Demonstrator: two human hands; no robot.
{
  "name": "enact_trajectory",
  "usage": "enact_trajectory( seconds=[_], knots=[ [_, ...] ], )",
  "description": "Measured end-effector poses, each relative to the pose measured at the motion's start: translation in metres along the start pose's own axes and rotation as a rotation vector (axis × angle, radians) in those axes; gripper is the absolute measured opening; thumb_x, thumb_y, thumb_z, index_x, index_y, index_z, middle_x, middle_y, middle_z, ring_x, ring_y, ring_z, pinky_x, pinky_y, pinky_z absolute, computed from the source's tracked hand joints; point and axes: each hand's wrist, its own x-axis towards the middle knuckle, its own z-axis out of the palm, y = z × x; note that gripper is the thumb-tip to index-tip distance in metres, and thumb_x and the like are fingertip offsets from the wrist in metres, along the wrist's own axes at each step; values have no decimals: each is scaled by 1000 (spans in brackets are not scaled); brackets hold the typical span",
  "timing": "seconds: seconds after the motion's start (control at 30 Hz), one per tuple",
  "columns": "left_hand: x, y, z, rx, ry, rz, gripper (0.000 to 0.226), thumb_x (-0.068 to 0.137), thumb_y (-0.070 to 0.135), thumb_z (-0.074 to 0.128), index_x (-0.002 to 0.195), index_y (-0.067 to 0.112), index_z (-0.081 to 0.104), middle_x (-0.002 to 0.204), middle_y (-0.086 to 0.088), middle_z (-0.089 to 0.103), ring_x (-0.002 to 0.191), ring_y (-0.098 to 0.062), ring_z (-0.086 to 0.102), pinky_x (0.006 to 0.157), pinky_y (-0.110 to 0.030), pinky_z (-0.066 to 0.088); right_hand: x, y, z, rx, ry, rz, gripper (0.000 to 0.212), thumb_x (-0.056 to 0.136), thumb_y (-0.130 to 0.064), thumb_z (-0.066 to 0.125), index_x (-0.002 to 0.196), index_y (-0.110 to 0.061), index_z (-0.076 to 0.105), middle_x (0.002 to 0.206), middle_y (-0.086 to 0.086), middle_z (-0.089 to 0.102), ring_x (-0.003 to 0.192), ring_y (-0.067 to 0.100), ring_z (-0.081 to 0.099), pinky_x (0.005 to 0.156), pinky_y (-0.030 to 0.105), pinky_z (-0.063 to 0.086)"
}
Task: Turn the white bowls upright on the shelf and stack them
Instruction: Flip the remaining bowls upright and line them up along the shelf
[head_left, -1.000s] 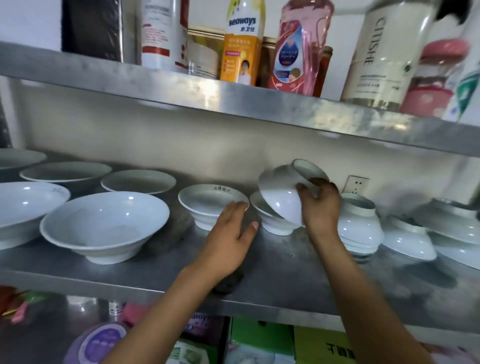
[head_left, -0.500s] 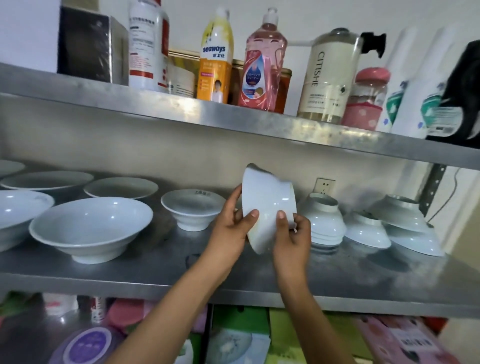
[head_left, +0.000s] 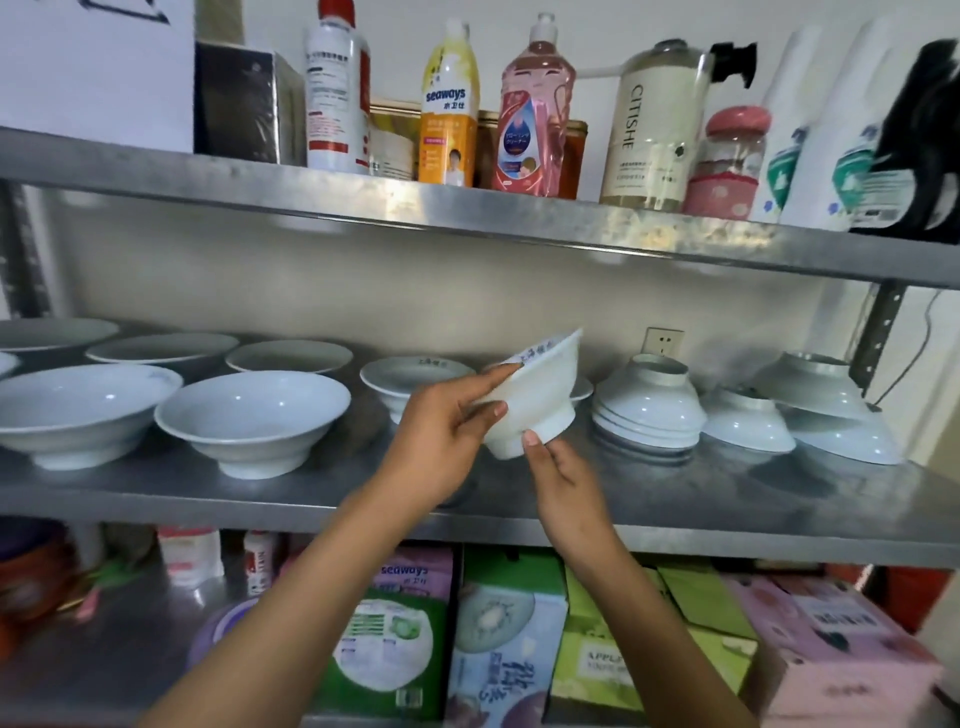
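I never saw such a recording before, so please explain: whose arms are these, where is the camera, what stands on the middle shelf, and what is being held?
There is no machine here. A person wears one camera on the head, looking forward and down at their own bare arms. The left hand grips a small white bowl at its rim, and the right hand touches its foot; the bowl is tilted, nearly upright. On the steel shelf, upright bowls stand to the left. To the right sit upside-down bowls, some of them stacked.
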Motion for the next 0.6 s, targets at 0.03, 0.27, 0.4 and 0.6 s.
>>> enact_trajectory(
  seconds=[0.03, 0.27, 0.4, 0.6],
  knots=[
    [-4, -3, -5, 101, 8, 42, 38, 90, 7, 57, 125, 20, 62, 118, 4, 67, 112, -6, 60, 98, -24, 46, -2, -1, 1, -42, -18, 8, 25, 99, -35, 46, 119, -28, 60, 114, -17, 65, 104, -11, 57, 81, 2, 42],
    [-30, -15, -36, 551, -34, 271, 35, 87, 6, 55, 119, 15, 65, 80, 1, 66, 77, -19, 61, 75, -33, 49, -2, 9, 4, -269, 118, 146, 26, 96, -34, 50, 110, -14, 60, 106, 1, 63, 96, 16, 58, 79, 28, 41],
    [-44, -29, -49, 644, -115, 260, 37, 86, 9, 55, 120, 17, 65, 77, 1, 65, 73, -23, 61, 74, -35, 49, 2, 4, 1, -189, 280, 123, 16, 97, -23, 46, 102, -14, 58, 91, 5, 63, 78, 18, 56, 65, 29, 40],
    [-56, -48, -51, 858, -216, 323, 57, 67, -10, 62, 115, 19, 67, 74, 4, 66, 70, -23, 62, 86, -36, 48, 14, -3, -6, -156, 422, 54, 18, 95, -22, 46, 101, -16, 62, 101, 7, 64, 91, 23, 58, 77, 32, 44]
  ],
)
